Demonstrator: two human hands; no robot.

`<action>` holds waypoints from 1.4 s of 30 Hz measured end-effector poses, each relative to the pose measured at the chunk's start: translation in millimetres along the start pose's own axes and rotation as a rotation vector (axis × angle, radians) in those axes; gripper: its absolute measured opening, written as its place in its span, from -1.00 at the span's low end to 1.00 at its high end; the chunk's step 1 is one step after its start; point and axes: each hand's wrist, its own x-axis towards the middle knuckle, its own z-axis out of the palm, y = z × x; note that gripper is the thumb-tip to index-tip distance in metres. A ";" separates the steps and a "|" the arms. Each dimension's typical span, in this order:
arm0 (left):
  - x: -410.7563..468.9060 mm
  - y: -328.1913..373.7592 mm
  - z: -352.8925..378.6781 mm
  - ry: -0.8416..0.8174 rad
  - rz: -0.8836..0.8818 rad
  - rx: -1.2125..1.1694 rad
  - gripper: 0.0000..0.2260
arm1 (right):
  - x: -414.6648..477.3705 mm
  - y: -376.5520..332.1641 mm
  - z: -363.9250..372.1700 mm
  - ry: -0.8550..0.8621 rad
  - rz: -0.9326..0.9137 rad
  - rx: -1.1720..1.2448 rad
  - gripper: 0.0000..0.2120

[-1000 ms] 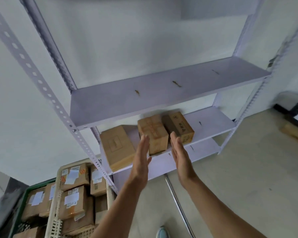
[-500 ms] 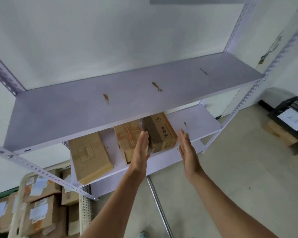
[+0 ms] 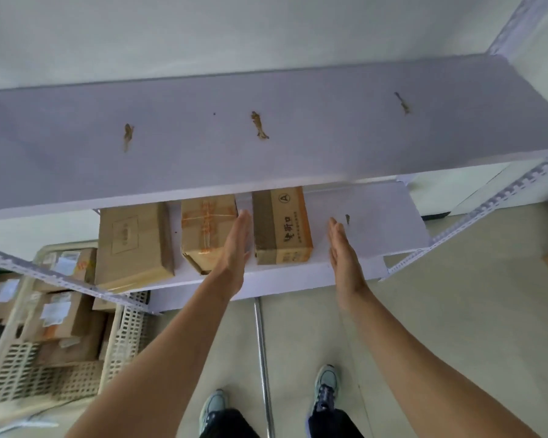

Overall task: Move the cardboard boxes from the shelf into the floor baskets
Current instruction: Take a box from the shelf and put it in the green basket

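Your left hand [image 3: 234, 248] and right hand [image 3: 342, 254] have shifted to flank the box marked A [image 3: 282, 229] | fingers straight, gripping nothing | grasp likely next

A circled letter A [image 3: 284, 197] is the one mark plainly legible, printed in dark ink on top of the right-hand box [image 3: 279, 241] on the lower shelf [image 3: 370, 222]. Nearer on the same face runs a row of bold Chinese characters [image 3: 288, 231], their strokes too soft to read with certainty; a finer line beside them is too small to make out. Orange printed tape [image 3: 207, 227] crosses the middle box [image 3: 200, 248]; its lettering is blurred. The left-hand box [image 3: 140, 257] bears a faint framed panel [image 3: 124, 235] of unreadable print. In the floor basket [image 3: 45, 384] at near left, parcels [image 3: 73, 327] carry white shipping labels [image 3: 55, 312], their text too small to read.
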 end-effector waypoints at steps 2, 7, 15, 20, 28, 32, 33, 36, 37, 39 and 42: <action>11.1 -5.1 12.8 0.035 -0.024 -0.005 -0.17 | 18.4 9.9 -19.7 -0.032 0.024 -0.027 0.02; 40.3 -26.3 27.8 0.114 -0.045 -0.009 -0.22 | 63.0 34.4 -48.3 -0.090 0.069 -0.047 0.05; 120.3 -67.8 20.5 0.180 -0.135 0.074 -0.33 | 149.3 77.8 -50.8 -0.071 0.170 -0.043 -0.11; 182.6 -90.4 6.2 0.215 -0.178 0.013 -0.34 | 202.5 110.1 -42.3 -0.068 0.223 -0.027 -0.27; 243.7 -123.9 -11.3 0.233 -0.202 -0.002 -0.44 | 262.1 139.4 -24.7 -0.122 0.301 0.003 -0.24; 256.0 -127.0 -15.4 0.165 -0.246 -0.068 -0.27 | 274.6 147.4 -17.1 -0.184 0.307 0.067 -0.35; 258.8 -128.4 -16.8 0.146 -0.263 -0.098 -0.24 | 275.9 148.2 -17.0 -0.183 0.311 0.087 -0.35; 256.9 -129.4 -17.4 0.148 -0.257 -0.135 -0.26 | 274.8 147.7 -20.0 -0.159 0.287 0.122 -0.33; 254.8 -129.0 -16.9 0.163 -0.238 -0.149 -0.30 | 273.7 147.0 -21.5 -0.150 0.266 0.133 -0.33; 251.2 -126.8 -17.4 0.218 -0.180 -0.174 -0.30 | 272.0 144.1 -25.9 -0.114 0.206 0.146 -0.33; 247.8 -121.1 -19.7 0.263 -0.106 -0.215 -0.21 | 269.9 135.2 -32.9 -0.053 0.108 0.184 -0.31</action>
